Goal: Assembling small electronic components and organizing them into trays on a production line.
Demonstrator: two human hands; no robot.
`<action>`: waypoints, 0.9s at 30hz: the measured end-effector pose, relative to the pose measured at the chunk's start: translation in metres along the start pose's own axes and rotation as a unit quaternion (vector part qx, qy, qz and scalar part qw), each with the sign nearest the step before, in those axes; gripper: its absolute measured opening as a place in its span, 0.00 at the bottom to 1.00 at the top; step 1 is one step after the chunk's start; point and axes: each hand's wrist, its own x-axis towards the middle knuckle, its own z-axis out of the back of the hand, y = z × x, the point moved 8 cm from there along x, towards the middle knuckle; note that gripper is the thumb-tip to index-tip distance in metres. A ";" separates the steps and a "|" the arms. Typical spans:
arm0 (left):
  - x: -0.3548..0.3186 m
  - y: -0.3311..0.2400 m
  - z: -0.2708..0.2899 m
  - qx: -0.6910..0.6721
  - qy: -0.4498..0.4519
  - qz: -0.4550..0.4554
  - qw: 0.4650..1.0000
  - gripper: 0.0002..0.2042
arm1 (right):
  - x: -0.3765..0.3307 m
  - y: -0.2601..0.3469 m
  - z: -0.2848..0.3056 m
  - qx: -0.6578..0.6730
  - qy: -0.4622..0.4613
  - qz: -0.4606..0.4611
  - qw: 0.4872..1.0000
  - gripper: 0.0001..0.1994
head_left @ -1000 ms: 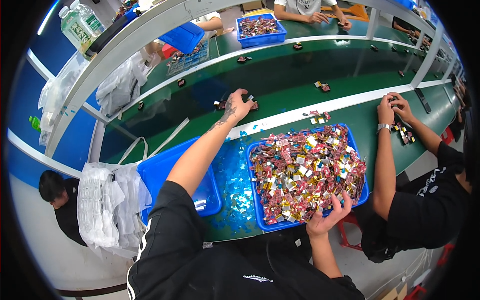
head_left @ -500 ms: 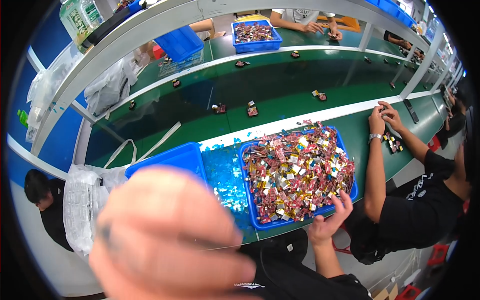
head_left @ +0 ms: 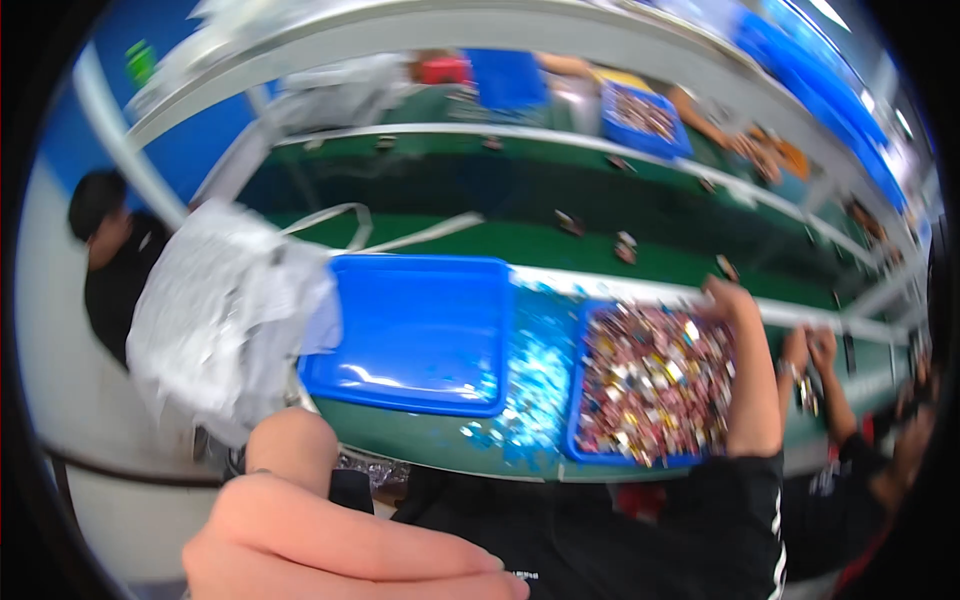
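My left hand (head_left: 340,540) is large at the lower left, raised close to the camera with the arm bent. Its fingers lie pressed together, and whatever may be in them is hidden. Far to the right, my right arm stretches across a blue tray (head_left: 577,375) heaped with small pink, silver and yellow electronic parts (head_left: 650,385). My right hand (head_left: 728,298) is at the tray's far right corner, by the white rail. Motion blurs its fingers. Just beyond it, one small part (head_left: 727,268) lies on the green conveyor belt (head_left: 500,205).
Left of the heaped tray, shiny blue film bits (head_left: 535,375) cover the bench. A second blue tray (head_left: 420,330) sits there, beside white plastic wrapping (head_left: 230,310). A grey shelf beam (head_left: 400,40) crosses above. People work at the right and across the belt.
My view has turned toward the left. My left hand has moved lower, uncovering the second blue tray. My right hand has gone from the heap's near side to its far corner.
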 end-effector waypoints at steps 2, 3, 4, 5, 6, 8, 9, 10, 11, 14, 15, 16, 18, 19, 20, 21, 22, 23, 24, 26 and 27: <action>0.010 -0.021 0.035 0.099 0.051 -0.027 0.993 0.09 | 0.010 0.040 0.010 0.010 -0.042 0.041 0.998 0.24; 0.010 -0.032 0.044 0.086 0.101 -0.057 0.990 0.10 | 0.002 -0.013 -0.008 0.054 -0.031 0.024 0.998 0.25; -0.010 -0.041 0.072 0.071 0.011 -0.106 0.992 0.07 | -0.001 -0.023 -0.012 0.047 -0.019 0.013 0.999 0.24; -0.019 -0.042 0.091 0.116 0.092 -0.060 0.987 0.10 | -0.014 -0.025 -0.015 0.023 -0.093 0.107 0.990 0.22; -0.028 -0.037 0.111 0.124 0.096 0.011 0.988 0.11 | -0.014 -0.057 -0.032 0.096 -0.031 0.017 0.995 0.17; -0.062 -0.056 0.142 0.184 -0.153 -0.042 0.970 0.03 | 0.002 -0.022 -0.024 0.194 0.044 -0.026 0.980 0.19; -0.069 -0.054 0.158 0.310 -0.175 0.087 0.930 0.05 | 0.002 -0.015 -0.022 0.211 0.051 -0.022 0.976 0.17; -0.079 -0.049 0.177 0.404 -0.210 0.158 0.876 0.06 | 0.004 -0.012 -0.020 0.203 0.053 -0.014 0.978 0.17; -0.090 -0.035 0.202 0.461 -0.189 0.226 0.837 0.05 | 0.002 -0.012 -0.018 0.216 0.042 0.000 0.976 0.13; -0.120 -0.020 0.256 0.588 -0.111 0.268 0.756 0.07 | 0.006 -0.006 -0.013 0.253 0.007 0.025 0.967 0.10; -0.131 -0.014 0.261 0.671 -0.056 0.247 0.697 0.08 | 0.009 -0.004 -0.006 0.280 -0.024 0.031 0.959 0.10; -0.143 -0.006 0.269 0.671 -0.055 0.251 0.695 0.08 | 0.014 -0.002 -0.005 0.278 -0.019 0.032 0.960 0.10; -0.154 0.005 0.269 0.703 -0.004 0.308 0.640 0.10 | -0.001 -0.019 0.005 0.349 -0.073 0.039 0.934 0.10; -0.164 0.009 0.274 0.704 -0.002 0.312 0.638 0.10 | -0.004 -0.013 0.010 0.349 -0.068 0.039 0.934 0.10; -0.178 0.021 0.281 0.708 0.023 0.342 0.617 0.12 | -0.013 -0.006 0.023 0.348 -0.102 0.039 0.931 0.10; -0.187 0.030 0.286 0.711 0.049 0.370 0.596 0.13 | -0.018 -0.001 0.036 0.347 -0.138 0.039 0.927 0.10; -0.194 0.034 0.292 0.678 0.017 0.413 0.608 0.11 | -0.028 -0.003 0.047 0.342 -0.156 0.056 0.925 0.09; -0.196 0.030 0.292 0.676 0.025 0.414 0.608 0.11 | -0.037 0.014 0.058 0.376 -0.171 0.079 0.907 0.09; -0.197 0.024 0.295 0.679 0.026 0.418 0.603 0.10 | -0.050 0.024 0.063 0.388 -0.189 0.069 0.899 0.09; -0.202 0.028 0.298 0.670 0.012 0.438 0.599 0.07 | -0.085 0.016 0.070 0.396 -0.193 0.076 0.894 0.09; -0.200 0.031 0.298 0.670 0.013 0.436 0.600 0.07 | -0.105 0.016 0.071 0.351 -0.243 0.090 0.900 0.09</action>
